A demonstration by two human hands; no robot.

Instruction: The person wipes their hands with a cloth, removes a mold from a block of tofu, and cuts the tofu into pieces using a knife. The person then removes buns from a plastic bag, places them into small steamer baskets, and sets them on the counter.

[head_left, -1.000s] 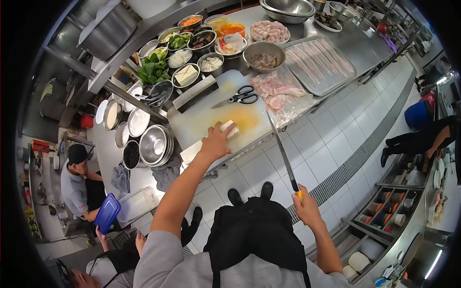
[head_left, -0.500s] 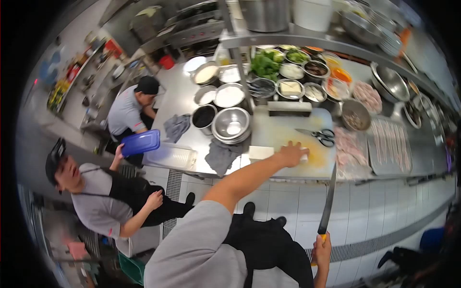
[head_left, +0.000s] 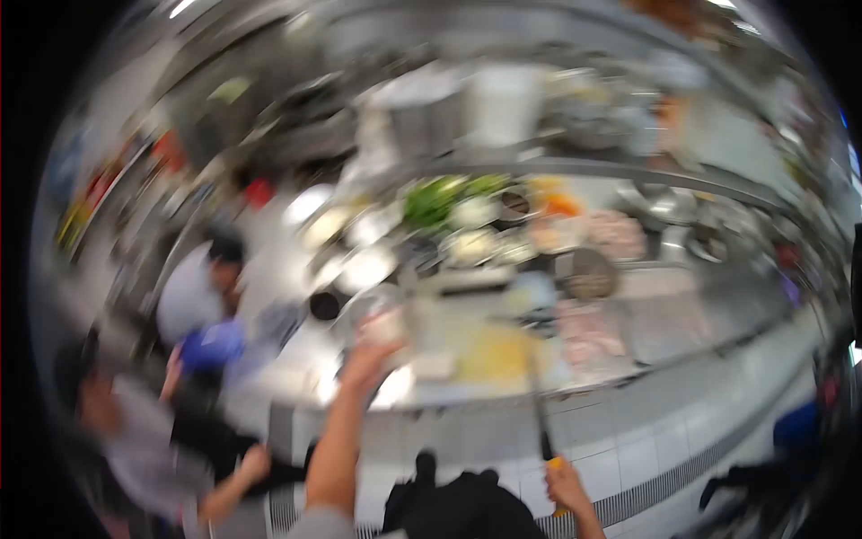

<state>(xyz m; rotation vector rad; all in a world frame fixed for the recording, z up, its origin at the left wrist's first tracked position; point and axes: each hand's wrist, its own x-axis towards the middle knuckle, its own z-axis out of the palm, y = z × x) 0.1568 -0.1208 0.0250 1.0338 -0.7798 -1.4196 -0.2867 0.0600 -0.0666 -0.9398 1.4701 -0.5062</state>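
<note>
The view is heavily blurred. My left hand (head_left: 373,355) is raised near the stacked steel bowls, at the left end of the cutting board (head_left: 467,323); a pale piece shows at its fingers, too smeared to name. A white block (head_left: 433,366) lies on the board just right of that hand. My right hand (head_left: 566,485) is closed around the yellow handle of a long knife (head_left: 541,418), whose blade points up toward the board's front edge. Dark-handled scissors (head_left: 539,321) lie on the board, near a yellow stain.
Bowls of greens (head_left: 433,202) and other food line the back of the counter under a shelf. Sliced meat (head_left: 588,332) and a tray (head_left: 669,314) are at the right. Two people are at the left, one with a blue lid (head_left: 211,345).
My left hand has moved left from the board's yellow-stained area to beside the bowls. The head view has swung and blurred. The knife remains in my right hand.
</note>
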